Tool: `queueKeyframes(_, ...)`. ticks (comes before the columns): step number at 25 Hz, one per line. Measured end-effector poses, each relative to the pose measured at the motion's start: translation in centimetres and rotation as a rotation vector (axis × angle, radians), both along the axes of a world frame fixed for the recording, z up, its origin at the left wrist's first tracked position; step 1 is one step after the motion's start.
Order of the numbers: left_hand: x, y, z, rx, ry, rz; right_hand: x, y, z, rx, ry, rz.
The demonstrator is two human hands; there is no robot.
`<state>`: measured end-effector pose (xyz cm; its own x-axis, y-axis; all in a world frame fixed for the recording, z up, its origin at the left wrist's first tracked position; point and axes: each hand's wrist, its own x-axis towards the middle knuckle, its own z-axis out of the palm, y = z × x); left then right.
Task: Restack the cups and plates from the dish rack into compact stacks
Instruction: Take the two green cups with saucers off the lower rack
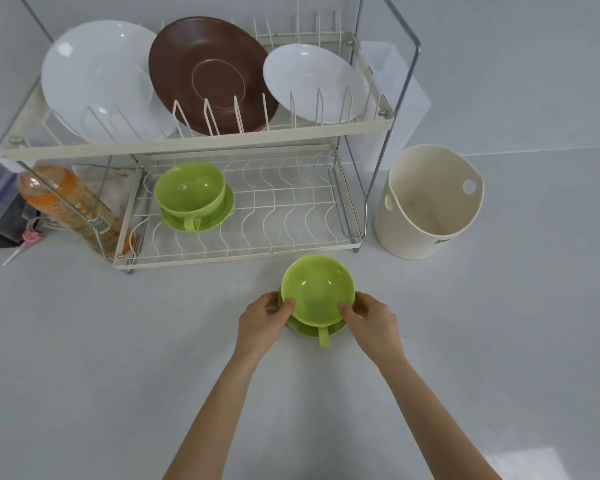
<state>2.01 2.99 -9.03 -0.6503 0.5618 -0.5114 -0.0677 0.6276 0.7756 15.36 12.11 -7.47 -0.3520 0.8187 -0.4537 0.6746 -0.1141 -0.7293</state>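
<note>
A green cup (317,289) stands on a green saucer (303,328) on the counter, just in front of the rack, its handle pointing toward me. My left hand (264,320) grips the set on its left side and my right hand (373,322) on its right, thumbs against the cup wall. A second green cup (189,190) on its saucer (222,211) sits on the lower shelf of the dish rack (201,142). On the upper shelf lean a large white plate (97,77), a brown plate (212,74) and a smaller white plate (312,81).
A cream bucket (426,202) stands right of the rack. An orange-labelled bottle (66,206) lies at the rack's left end, beside a dark box (0,216) and small clutter. A translucent holder (392,98) hangs on the rack's right side. Grey counter stretches toward me.
</note>
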Motion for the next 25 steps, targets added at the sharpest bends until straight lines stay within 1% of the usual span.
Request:
queueKeyframes(2, -0.2, 0.0, 0.5, -0.042, 0.082, -0.062, 0.0, 0.1, 0.4, 0.042, -0.043, 0.058)
queueKeyframes(4, -0.8, -0.2, 1.3, -0.050, 0.143, -0.072, -0.4, 0.2, 1.1, 0.119, -0.073, 0.095)
queueKeyframes(7, -2.7, -0.8, 2.8, -0.002, 0.255, -0.051, -2.0, 0.4, 2.6, 0.266, -0.058, 0.189)
queueKeyframes(10, -5.3, -1.6, 4.3, 0.060, 0.380, -0.020, -4.3, 0.3, 4.0, 0.350, -0.007, 0.288)
queueKeyframes(13, -8.7, -2.3, 5.5, 0.103, 0.472, 0.039, -7.5, 0.1, 5.3, 0.335, 0.055, 0.350)
queueKeyframes(15, -11.6, -2.6, 6.0, 0.108, 0.501, 0.083, -10.4, 0.2, 5.7, 0.261, 0.100, 0.351)
queueKeyframes(17, -14.2, -2.6, 6.3, 0.095, 0.528, 0.102, -13.2, 0.5, 5.8, 0.170, 0.131, 0.307)
queueKeyframes(19, -16.4, -2.3, 6.2, 0.051, 0.504, 0.101, -15.9, 0.9, 5.5, 0.066, 0.136, 0.267)
queueKeyframes(21, -18.3, -1.8, 5.7, 0.006, 0.426, 0.104, -18.4, 1.4, 5.0, -0.042, 0.134, 0.236)
queueKeyframes(23, -20.2, -1.2, 5.1, -0.008, 0.306, 0.120, -20.7, 2.0, 4.1, -0.115, 0.149, 0.205)
queueKeyframes(25, -21.8, -0.5, 4.5, 0.021, 0.176, 0.148, -22.8, 2.4, 3.4, -0.151, 0.161, 0.159)
